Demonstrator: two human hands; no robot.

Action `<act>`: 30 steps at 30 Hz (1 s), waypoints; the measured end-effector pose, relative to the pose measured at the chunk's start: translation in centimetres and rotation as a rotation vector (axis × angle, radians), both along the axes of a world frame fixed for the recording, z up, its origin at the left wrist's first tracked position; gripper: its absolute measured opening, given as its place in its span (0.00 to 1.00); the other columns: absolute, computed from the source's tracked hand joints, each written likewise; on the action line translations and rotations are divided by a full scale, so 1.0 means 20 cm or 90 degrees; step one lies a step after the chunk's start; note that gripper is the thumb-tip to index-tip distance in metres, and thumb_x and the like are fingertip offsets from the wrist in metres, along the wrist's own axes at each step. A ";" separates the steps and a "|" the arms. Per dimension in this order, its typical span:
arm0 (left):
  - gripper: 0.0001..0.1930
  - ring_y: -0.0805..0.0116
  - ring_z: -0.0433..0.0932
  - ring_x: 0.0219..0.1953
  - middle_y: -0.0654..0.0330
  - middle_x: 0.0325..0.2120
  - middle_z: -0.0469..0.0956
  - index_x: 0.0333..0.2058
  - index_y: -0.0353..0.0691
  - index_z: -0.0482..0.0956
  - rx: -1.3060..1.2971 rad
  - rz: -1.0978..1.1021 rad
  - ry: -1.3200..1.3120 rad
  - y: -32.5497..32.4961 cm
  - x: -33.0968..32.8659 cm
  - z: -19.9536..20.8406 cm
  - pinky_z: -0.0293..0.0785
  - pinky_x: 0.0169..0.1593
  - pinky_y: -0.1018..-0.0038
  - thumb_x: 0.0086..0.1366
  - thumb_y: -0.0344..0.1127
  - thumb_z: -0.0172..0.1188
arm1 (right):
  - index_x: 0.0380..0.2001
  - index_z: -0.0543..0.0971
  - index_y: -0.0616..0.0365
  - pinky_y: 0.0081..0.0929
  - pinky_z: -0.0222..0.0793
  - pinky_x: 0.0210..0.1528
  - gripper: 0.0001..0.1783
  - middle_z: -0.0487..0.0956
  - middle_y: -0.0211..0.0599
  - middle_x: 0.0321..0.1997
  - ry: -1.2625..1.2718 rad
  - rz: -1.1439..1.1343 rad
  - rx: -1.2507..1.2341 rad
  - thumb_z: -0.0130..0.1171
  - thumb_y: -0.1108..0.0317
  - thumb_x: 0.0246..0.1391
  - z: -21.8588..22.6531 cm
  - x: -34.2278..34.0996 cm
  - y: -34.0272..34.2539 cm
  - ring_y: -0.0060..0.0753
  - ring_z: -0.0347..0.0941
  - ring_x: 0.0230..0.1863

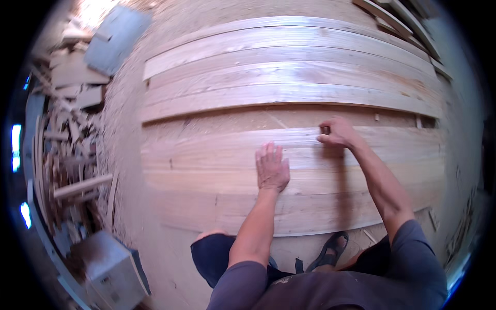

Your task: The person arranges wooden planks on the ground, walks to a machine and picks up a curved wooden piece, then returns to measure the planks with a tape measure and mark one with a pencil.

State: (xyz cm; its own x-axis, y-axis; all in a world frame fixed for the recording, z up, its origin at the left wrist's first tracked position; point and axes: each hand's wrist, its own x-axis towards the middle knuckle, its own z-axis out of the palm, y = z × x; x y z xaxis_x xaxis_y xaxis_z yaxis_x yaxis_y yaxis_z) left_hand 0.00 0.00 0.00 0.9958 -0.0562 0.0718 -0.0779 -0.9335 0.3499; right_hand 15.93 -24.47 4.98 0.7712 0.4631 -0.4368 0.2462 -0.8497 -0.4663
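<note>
A panel of pale wooden boards (206, 181) lies in front of me, its boards edge to edge. My left hand (271, 168) rests flat on it near the middle, fingers stretched out and holding nothing. At the panel's far edge, my right hand (337, 133) is closed, a small dark thing (325, 130) showing at its fingers; I cannot make out its kind. A blurred brown streak (342, 191) runs from below this hand toward me across the boards. Whether it is a shadow or a mark, I cannot tell.
Beyond a narrow gap lies a second panel of several boards (289, 72). Scrap wood (70, 124) is heaped at the left, with a grey sheet (116, 41) behind and a metal box (106, 266) nearer me. Long timbers (403, 23) lie far right. My sandalled foot (333, 250) stands by the near edge.
</note>
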 end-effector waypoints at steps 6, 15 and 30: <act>0.30 0.42 0.57 0.66 0.42 0.62 0.61 0.59 0.34 0.65 -0.039 -0.014 0.007 -0.01 0.02 0.05 0.49 0.70 0.49 0.59 0.37 0.58 | 0.35 0.86 0.55 0.45 0.75 0.47 0.23 0.84 0.49 0.36 -0.111 -0.190 0.056 0.60 0.47 0.46 -0.11 -0.11 0.01 0.53 0.79 0.41; 0.28 0.41 0.52 0.68 0.43 0.64 0.56 0.59 0.33 0.65 0.016 -0.008 0.010 -0.08 0.00 0.06 0.46 0.71 0.48 0.60 0.34 0.57 | 0.67 0.61 0.56 0.51 0.40 0.75 0.33 0.54 0.55 0.74 -0.382 -0.053 -0.096 0.50 0.65 0.57 -0.16 0.21 -0.13 0.61 0.47 0.74; 0.28 0.40 0.50 0.69 0.43 0.64 0.56 0.59 0.33 0.65 0.040 -0.024 -0.006 -0.07 0.00 0.03 0.46 0.71 0.47 0.61 0.35 0.56 | 0.65 0.60 0.64 0.51 0.50 0.70 0.31 0.61 0.57 0.69 -0.606 0.107 -0.167 0.47 0.62 0.61 -0.35 0.30 -0.23 0.57 0.56 0.69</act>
